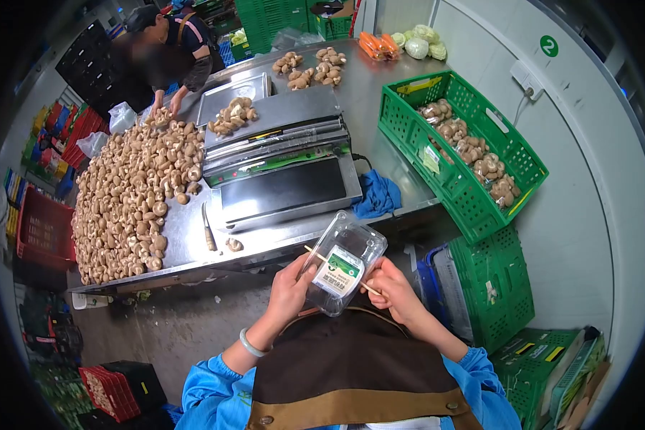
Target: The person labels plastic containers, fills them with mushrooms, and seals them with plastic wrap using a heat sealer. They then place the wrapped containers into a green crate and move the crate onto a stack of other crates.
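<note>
Both my hands hold an empty clear plastic tray (344,261) with a green and white label, close to my chest. My left hand (289,290) grips its left side and my right hand (390,287) its right side. A thin wooden stick (369,289) crosses under the tray between my hands. In front of me stands a steel table (265,244) with a wrapping machine (283,186) at its near edge. A large heap of brown mushrooms (132,197) covers the table's left part.
A green crate (473,208) with packed mushroom trays sits tilted at the right. A blue cloth (378,195) lies by the machine, a knife (208,228) and a loose mushroom (233,244) near the front edge. Another person (175,54) works at the far left. Crates stand on the floor.
</note>
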Demonstrator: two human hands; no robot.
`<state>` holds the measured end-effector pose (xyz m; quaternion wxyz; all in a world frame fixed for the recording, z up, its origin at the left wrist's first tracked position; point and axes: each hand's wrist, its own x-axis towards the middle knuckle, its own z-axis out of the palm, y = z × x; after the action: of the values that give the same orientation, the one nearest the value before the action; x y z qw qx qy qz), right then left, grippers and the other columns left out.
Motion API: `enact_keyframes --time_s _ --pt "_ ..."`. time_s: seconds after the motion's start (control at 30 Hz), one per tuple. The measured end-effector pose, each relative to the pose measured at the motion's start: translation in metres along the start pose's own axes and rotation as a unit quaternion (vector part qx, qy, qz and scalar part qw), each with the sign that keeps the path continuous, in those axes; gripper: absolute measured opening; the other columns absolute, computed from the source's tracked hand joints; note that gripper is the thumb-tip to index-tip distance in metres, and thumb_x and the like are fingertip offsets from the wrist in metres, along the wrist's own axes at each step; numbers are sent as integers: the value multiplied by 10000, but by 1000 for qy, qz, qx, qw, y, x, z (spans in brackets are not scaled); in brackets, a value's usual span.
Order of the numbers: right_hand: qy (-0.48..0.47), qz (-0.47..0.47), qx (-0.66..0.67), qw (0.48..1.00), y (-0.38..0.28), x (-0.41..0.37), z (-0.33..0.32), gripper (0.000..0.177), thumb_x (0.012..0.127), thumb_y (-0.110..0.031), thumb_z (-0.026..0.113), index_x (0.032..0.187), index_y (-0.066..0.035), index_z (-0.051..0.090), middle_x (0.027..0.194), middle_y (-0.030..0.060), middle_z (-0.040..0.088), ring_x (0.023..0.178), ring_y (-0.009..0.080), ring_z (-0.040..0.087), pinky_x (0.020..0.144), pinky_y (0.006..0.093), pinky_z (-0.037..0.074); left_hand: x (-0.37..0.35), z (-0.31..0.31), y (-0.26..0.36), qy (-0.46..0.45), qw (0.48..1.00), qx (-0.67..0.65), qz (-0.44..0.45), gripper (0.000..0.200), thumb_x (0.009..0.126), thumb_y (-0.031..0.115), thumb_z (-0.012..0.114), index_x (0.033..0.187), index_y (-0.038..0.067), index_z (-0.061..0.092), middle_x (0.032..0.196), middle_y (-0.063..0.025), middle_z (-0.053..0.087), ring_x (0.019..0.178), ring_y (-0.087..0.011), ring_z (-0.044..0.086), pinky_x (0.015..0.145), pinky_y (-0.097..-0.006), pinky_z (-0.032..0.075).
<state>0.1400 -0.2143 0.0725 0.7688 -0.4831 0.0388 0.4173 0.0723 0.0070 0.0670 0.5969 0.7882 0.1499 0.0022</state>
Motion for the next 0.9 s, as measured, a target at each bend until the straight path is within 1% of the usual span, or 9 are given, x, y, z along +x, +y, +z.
enact_keyframes --time_s 0.17,0.27,0.3,0.37,0.4,0.53,0.67,0.77,0.9 --pt "44 7 27 999 5 17 8 263 851 -25 510 1057 -83 357 834 24 451 500 38 346 395 176 226 -5 12 -12 7 992 81 92 320 917 167 540 1200 21 566 1002 -190 646 893 -313 646 782 -359 485" --pt "40 28 4 999 0 26 -4 241 863 -44 532 1027 -71 358 827 14 454 484 40 355 375 178 212 -1 6 -6 5 999 27 31 329 917 156 530 1215 19 555 997 -197 653 916 -317 650 793 -357 484" --pt "18 -34 -121 992 -2 28 -12 314 856 -98 595 1086 -52 387 860 46 470 555 111 452 428 241 350 0 4 -7 14 1000 14 7 330 919 153 524 1219 19 553 992 -197 656 921 -319 650 798 -355 483" --pt "178 -320 -540 758 -18 24 5 455 820 -159 666 1176 -26 416 989 115 503 802 245 547 690 362 483 4 2 -16 39 999 -20 9 342 911 151 512 1226 24 551 997 -195 662 929 -323 649 799 -362 484" --pt "212 -382 -631 641 -24 22 7 626 766 -235 719 1268 -10 419 1176 174 485 1079 341 485 953 433 401 4 -1 -18 36 999 2 -1 341 905 145 511 1222 26 552 1005 -197 661 934 -330 646 800 -370 485" --pt "-47 -346 -736 580 -18 21 33 807 693 -374 763 1301 15 402 1279 217 489 1183 375 480 974 430 414 -2 1 -14 5 999 43 -13 357 868 112 500 1210 30 557 1011 -201 660 935 -350 641 802 -396 486" --pt "-114 -100 -691 707 -5 53 15 956 638 -445 796 1341 21 347 1181 242 576 1039 408 585 886 418 481 -13 4 -20 -60 995 66 -50 415 809 87 477 1212 34 556 974 -219 657 872 -377 642 781 -425 486" --pt "-204 18 -635 745 -17 68 5 838 683 -525 745 1245 22 451 1083 244 625 987 372 619 848 389 491 -13 1 -19 -97 993 22 -68 451 804 71 470 1246 49 557 764 -132 637 528 -160 580 522 -332 475" --pt "-208 140 -392 885 -3 87 -18 542 894 -509 558 1190 -57 594 1081 85 651 970 165 610 842 305 477 -7 -3 -18 -117 982 144 35 418 839 121 481 1248 39 510 864 -172 668 749 -342 654 703 -396 508"
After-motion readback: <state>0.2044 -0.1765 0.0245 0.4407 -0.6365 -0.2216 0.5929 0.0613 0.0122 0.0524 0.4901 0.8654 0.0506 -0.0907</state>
